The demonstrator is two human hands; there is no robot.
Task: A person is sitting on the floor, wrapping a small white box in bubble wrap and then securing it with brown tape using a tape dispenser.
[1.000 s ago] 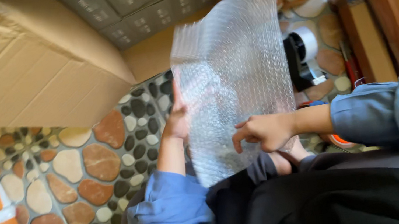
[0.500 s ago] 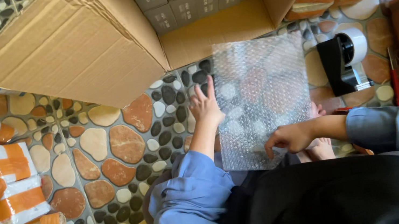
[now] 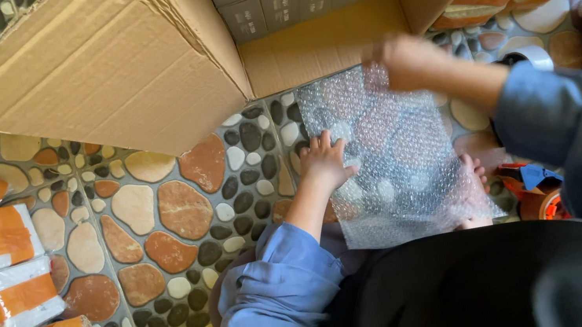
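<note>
Pebbled floor (image 3: pixel 156 211) underneath: bubble wrap (image 3: pixel 394 161) now lowered flat, left hand (image 3: pixel 324 161) pressing open-palmed, right hand (image 3: pixel 405 63) lifted, blurred, grip unclear.

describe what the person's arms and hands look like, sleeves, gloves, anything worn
Both arms wear long, loose light blue fabric sleeves that end at the wrists, with soft folds in the cloth. The left hand is bare: no glove, ring or watch shows. The right hand is blurred, though it also looks ungloved. The fingers of the left hand carry no visible markings.
</note>
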